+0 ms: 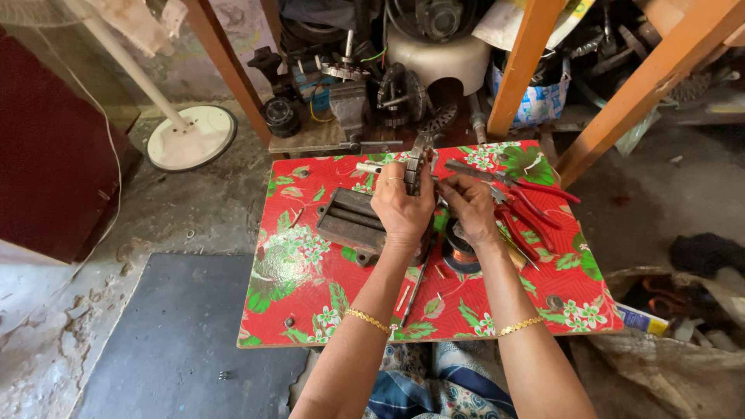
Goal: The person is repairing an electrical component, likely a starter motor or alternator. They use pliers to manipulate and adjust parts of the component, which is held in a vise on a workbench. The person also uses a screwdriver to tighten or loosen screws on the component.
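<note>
My left hand [401, 203] is closed around a dark metal machine part [417, 163] that stands upright over a small table covered in red flowered cloth [310, 302]. My right hand [468, 203] touches the same part from the right, fingers curled against it. A grey metal block with grooves [347, 221] lies just left of my left hand. A round spool with copper wire [459, 254] sits under my right wrist. Both wrists wear gold bracelets.
Red-handled pliers [531, 209] and other hand tools lie right of my hands. A thin rod [415, 291] and small screws lie on the cloth. Behind the table a shelf with orange wooden legs [520, 70] holds motor parts. A white fan base [192, 137] stands at left.
</note>
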